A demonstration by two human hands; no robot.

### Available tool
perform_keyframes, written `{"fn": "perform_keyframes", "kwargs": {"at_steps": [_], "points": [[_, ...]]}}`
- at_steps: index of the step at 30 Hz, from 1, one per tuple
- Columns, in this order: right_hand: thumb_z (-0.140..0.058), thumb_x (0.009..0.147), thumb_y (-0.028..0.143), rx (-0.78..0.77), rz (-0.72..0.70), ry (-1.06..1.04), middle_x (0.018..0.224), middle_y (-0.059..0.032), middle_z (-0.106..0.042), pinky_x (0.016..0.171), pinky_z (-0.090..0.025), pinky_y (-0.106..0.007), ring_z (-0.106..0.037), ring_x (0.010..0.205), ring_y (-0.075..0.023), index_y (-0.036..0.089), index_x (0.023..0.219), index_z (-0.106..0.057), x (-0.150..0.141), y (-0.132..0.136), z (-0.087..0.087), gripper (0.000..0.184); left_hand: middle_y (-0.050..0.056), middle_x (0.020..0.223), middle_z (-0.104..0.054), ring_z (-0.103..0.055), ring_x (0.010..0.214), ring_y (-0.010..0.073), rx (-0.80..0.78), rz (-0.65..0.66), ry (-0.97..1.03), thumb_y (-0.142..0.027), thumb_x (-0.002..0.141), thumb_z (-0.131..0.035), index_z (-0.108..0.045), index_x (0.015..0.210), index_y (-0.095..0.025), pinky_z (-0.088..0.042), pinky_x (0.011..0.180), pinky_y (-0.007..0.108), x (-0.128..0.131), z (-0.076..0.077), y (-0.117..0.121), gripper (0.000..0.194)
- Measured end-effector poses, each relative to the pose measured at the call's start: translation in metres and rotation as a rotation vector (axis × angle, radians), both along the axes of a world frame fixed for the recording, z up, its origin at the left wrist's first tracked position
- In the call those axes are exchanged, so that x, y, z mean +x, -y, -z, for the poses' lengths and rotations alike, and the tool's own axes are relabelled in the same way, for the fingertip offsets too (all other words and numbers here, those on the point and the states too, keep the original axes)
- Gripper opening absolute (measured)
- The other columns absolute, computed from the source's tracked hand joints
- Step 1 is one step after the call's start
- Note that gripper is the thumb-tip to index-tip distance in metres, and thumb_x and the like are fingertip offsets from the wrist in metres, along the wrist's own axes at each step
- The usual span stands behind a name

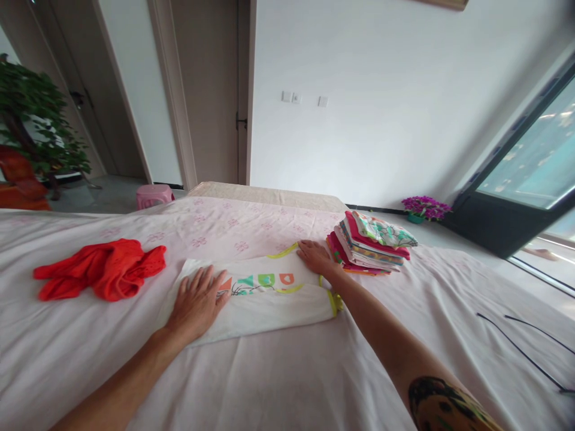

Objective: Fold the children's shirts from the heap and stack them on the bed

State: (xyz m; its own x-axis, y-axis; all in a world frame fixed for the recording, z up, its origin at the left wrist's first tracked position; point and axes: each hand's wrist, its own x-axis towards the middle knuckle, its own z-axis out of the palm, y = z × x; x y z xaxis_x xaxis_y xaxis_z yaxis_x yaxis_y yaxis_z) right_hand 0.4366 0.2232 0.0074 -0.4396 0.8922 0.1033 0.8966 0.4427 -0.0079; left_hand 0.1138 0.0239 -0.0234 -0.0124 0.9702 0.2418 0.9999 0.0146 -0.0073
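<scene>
the pale, pink-flowered sheet carries all the garments. on its middle, nearer the far edge than the near edge, lies the white shirt, partly doubled over itself, its body fairly flat, its outline slightly uneven. a red garment lies crumpled toward the left edge; a folded stack stands toward the far right corner, just beside the shirt. the left hand is open, palm down, fingers spread on the shirt; the right hand is also open, fingers extended on its far edge (neither grip appears closed on cloth). smaller details: a coloured print, partly covered by the fold, and yellow trim. the step in hand is judged to be flattening and aligning; the next move calls for light, even pressure with the edges matched.
</scene>
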Motion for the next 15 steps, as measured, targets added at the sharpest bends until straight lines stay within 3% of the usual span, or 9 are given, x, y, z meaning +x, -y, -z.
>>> {"fn": "perform_keyframes", "kwargs": {"at_steps": [3,6,8,10,13,15], "points": [[-0.029,0.103,0.04,0.016,0.014,0.028,0.157,-0.0175,-0.034,0.116,-0.021,-0.048,-0.026,0.146,-0.0291,0.012,0.15,-0.035,0.007,0.003,0.008,0.056,0.014,0.155,-0.04,-0.035,0.142,0.0346,-0.004,0.004,-0.002,-0.05,0.097,-0.036,-0.047,0.144,-0.025,-0.024,0.113,0.055,0.001,-0.001,0.0,0.055],[-0.025,0.103,0.047,-0.019,-0.074,0.071,0.161,-0.0137,-0.026,0.118,-0.019,-0.044,-0.019,0.149,-0.025,0.014,0.154,-0.028,0.011,0.008,0.012,0.061,0.014,0.155,-0.039,-0.035,0.142,0.0344,-0.003,0.0,-0.003,-0.05,0.097,-0.037,-0.047,0.145,-0.026,-0.025,0.113,0.055,0.001,-0.001,0.001,0.054],[-0.026,0.102,0.051,-0.065,-0.069,0.072,0.16,-0.0114,-0.028,0.116,-0.024,-0.042,-0.025,0.147,-0.0234,0.018,0.154,-0.03,0.013,0.008,0.011,0.062,0.014,0.155,-0.039,-0.035,0.142,0.0341,-0.005,-0.006,-0.004,-0.049,0.097,-0.037,-0.047,0.144,-0.026,-0.025,0.113,0.055,0.002,-0.002,0.001,0.054],[-0.029,0.102,0.048,-0.076,0.015,0.051,0.155,-0.0135,-0.039,0.111,-0.031,-0.042,-0.037,0.141,-0.0249,0.018,0.148,-0.042,0.014,0.005,0.005,0.056,0.014,0.155,-0.039,-0.034,0.142,0.034,-0.006,-0.01,-0.003,-0.05,0.097,-0.037,-0.048,0.144,-0.025,-0.024,0.113,0.055,0.003,-0.003,0.002,0.054],[-0.03,0.102,0.034,-0.041,0.128,0.017,0.132,-0.0182,-0.061,0.102,-0.038,-0.038,-0.055,0.122,-0.0258,0.013,0.124,-0.064,0.015,-0.001,-0.006,0.046,0.014,0.155,-0.04,-0.035,0.142,0.0337,-0.004,-0.008,0.005,-0.05,0.097,-0.037,-0.048,0.144,-0.026,-0.024,0.113,0.055,0.003,-0.003,0.002,0.054],[-0.032,0.101,0.032,-0.016,0.154,0.0,0.121,-0.0177,-0.066,0.097,-0.04,-0.036,-0.06,0.114,-0.0256,0.013,0.115,-0.069,0.013,-0.002,-0.012,0.044,0.014,0.155,-0.04,-0.035,0.142,0.0336,0.0,-0.007,0.014,-0.049,0.097,-0.037,-0.048,0.144,-0.026,-0.024,0.113,0.055,0.002,-0.002,0.001,0.054]]}}
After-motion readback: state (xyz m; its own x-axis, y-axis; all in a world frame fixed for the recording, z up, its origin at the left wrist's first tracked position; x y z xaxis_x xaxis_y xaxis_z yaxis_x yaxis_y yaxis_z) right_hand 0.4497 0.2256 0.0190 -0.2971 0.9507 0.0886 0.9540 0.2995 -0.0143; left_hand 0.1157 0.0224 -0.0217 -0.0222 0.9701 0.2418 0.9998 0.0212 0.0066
